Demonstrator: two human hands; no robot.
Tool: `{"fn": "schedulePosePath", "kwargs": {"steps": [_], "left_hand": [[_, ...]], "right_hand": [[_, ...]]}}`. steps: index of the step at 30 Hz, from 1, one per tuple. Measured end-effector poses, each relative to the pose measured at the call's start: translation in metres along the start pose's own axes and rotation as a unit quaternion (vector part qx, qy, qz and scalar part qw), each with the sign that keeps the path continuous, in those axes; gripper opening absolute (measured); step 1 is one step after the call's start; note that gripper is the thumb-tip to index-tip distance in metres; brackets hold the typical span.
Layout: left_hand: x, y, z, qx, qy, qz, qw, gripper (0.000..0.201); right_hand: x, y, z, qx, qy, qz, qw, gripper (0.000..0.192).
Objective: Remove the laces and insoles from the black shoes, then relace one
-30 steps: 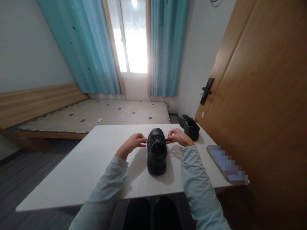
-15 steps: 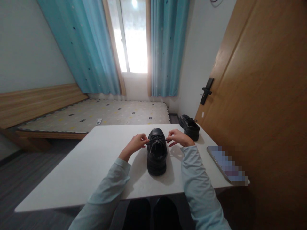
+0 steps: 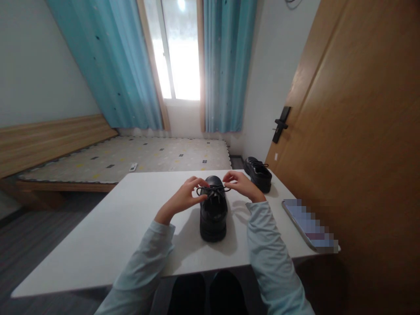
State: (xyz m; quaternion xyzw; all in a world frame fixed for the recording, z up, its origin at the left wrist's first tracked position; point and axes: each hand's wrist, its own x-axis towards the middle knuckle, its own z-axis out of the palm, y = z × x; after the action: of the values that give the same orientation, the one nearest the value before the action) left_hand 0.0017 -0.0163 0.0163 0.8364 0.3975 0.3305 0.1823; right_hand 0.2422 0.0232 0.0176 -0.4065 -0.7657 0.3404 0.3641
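Since a second ago, when I had the lace ends pulled out flat to each side, I've lifted both up over the tongue, so the knot stage looks underway. Left to right: bare tabletop point(image 3: 98, 236) with loads of room, then my left hand point(image 3: 187, 197) pinching one end of the lace point(image 3: 213, 189), the black shoe point(image 3: 213, 212) standing mid-table with its toe away from me, my right hand point(image 3: 240, 184) pinching the other end. Second shoe point(image 3: 259, 173) sits near the far right corner, and a flat thing point(image 3: 308, 229) lies right along the right edge.
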Motion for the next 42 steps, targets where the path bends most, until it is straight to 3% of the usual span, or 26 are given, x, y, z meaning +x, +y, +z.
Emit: {"fn": "schedulePosePath", "kwargs": {"steps": [4, 7, 9, 13, 18, 22, 32, 39, 42], "left_hand": [[-0.001, 0.005, 0.003, 0.013, -0.041, 0.033, 0.998, 0.022], [0.0, 0.002, 0.009, 0.015, -0.036, 0.037, 0.999, 0.02], [0.001, -0.001, 0.013, 0.017, -0.024, 0.04, 0.999, 0.017], [0.004, 0.0, 0.013, 0.022, 0.003, 0.039, 0.999, 0.008], [0.004, 0.006, 0.011, 0.021, 0.01, 0.026, 0.999, 0.006], [0.003, 0.006, 0.012, 0.005, 0.015, 0.023, 1.0, 0.006], [0.005, 0.005, 0.016, -0.016, 0.101, 0.029, 0.994, 0.01], [0.004, 0.011, 0.017, -0.004, 0.09, 0.07, 0.993, 0.008], [0.005, 0.015, 0.017, -0.005, 0.099, 0.068, 0.993, 0.007]], "right_hand": [[-0.007, -0.014, -0.005, -0.046, -0.078, -0.092, 0.992, 0.021], [-0.007, -0.018, -0.004, -0.072, -0.142, -0.139, 0.977, 0.025], [-0.005, -0.018, -0.002, -0.089, -0.152, -0.149, 0.973, 0.024], [-0.002, -0.016, 0.003, -0.098, -0.144, -0.137, 0.975, 0.014], [-0.001, -0.017, 0.007, -0.084, -0.144, -0.137, 0.977, 0.02], [0.0, -0.014, 0.009, -0.059, -0.122, -0.133, 0.982, 0.008], [0.004, -0.016, 0.019, -0.008, -0.068, -0.134, 0.989, 0.013], [0.005, -0.018, 0.022, 0.001, -0.072, -0.14, 0.988, 0.012], [0.006, -0.018, 0.023, -0.016, -0.072, -0.118, 0.99, 0.033]]}}
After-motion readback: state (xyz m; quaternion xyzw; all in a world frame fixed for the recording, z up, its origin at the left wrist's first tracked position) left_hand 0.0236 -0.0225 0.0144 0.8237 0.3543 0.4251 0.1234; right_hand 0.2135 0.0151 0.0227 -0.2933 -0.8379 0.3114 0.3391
